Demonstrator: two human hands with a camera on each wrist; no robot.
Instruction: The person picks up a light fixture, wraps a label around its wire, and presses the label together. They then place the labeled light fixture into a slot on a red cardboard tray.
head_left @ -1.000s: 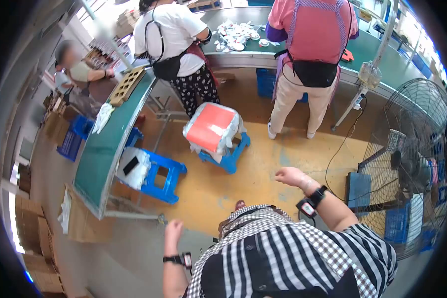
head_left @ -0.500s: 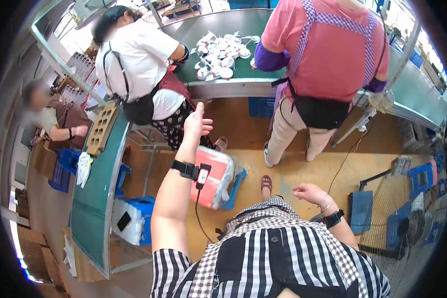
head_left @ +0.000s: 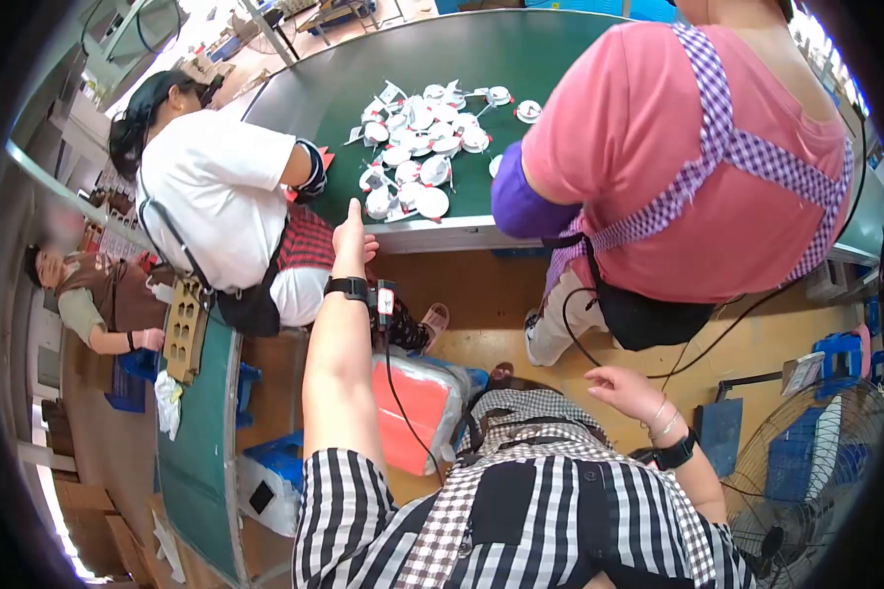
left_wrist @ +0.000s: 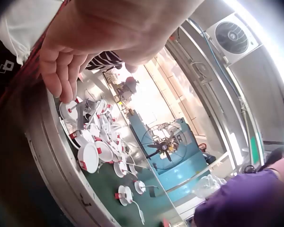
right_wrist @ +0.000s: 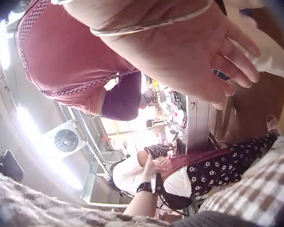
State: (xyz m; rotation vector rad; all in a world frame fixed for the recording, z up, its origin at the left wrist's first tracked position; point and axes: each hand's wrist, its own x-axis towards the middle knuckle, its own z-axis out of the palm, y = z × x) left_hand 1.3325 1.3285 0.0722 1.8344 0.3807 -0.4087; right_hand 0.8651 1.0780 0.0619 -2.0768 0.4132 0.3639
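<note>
My left hand (head_left: 352, 240) reaches forward at the near edge of the green-topped table (head_left: 295, 103), its fingers extended and holding nothing. Just past the fingertips lies a loose pile of white round pieces (head_left: 432, 201) with red tabs and short leads, like small downlights. In the left wrist view the pile (left_wrist: 88, 157) spreads below the fingers (left_wrist: 52, 85). My right hand (head_left: 627, 393) hangs in front of my apron with loosely bent fingers and holds nothing. The right wrist view shows its palm (right_wrist: 180, 56) and parted fingers.
A person in white (head_left: 216, 187) stands at left and one in pink (head_left: 697, 177) at right, both at the table. A stool with a red top (head_left: 413, 422) is below my left arm. A side table (head_left: 201, 471) stands left, a wire fan (head_left: 805, 471) right.
I have come forward to the table between the two people. My left hand rose from low at my side and stretched out toward the pile. The right hand stays near my waist.
</note>
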